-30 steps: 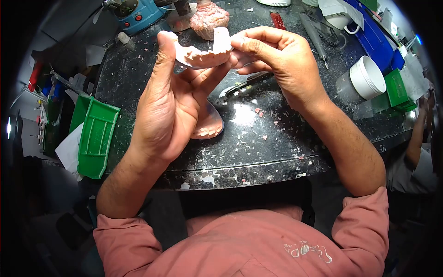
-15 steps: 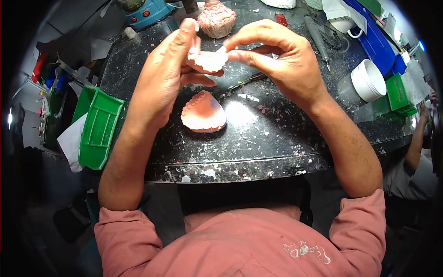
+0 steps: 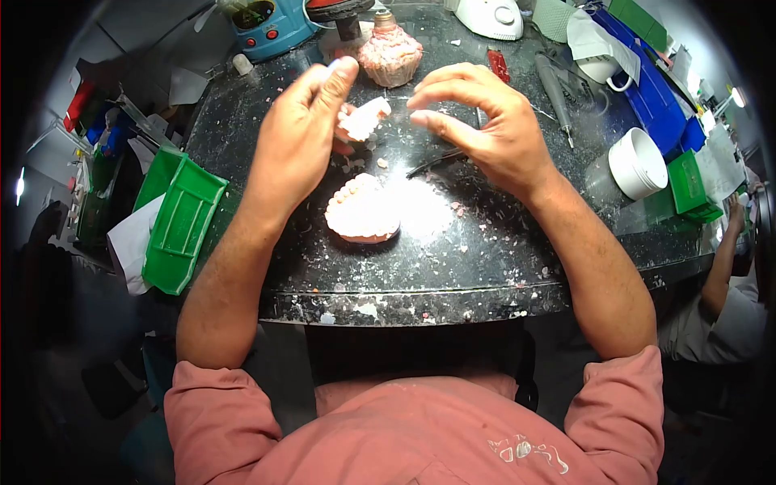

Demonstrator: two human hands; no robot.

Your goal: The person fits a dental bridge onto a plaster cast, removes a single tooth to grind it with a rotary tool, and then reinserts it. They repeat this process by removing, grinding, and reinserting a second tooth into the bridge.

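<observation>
Held piece: a small, pale, toothed-looking piece (image 3: 364, 119) with a bumpy, uneven edge, in the air beyond the dental cast; bright light washes out its finer detail.
Its direction: tilted, the long axis slanting, with the visible free end up and to the right, towards the right hand; the other end is hidden by fingers.
Left hand: the left hand (image 3: 299, 137) has the piece pinched, thumb raised, fingers partly hidden behind it.
Right hand: the right hand (image 3: 485, 121) is half open, thumb and curved fingers apart, holding nothing visible, beyond the cast and to its right.
Dental cast: the dental cast (image 3: 362, 210) is pinkish, rounded, with knobbly teeth along its edge, resting on the bench.
Dark tool: a slender dark tool (image 3: 436, 162) lies beyond the cast, to its right.
Lumpy mound: a rough pink mound (image 3: 390, 61) with a ridged side, well beyond the cast.
Bench: glossy black bench (image 3: 420, 301), speckled with pale crumbs and smears, glare just right of the cast.
Room: green bin (image 3: 184, 226) left of the cast; smooth white tub (image 3: 638, 166) and another person's arm (image 3: 722, 250) far right of it.
</observation>
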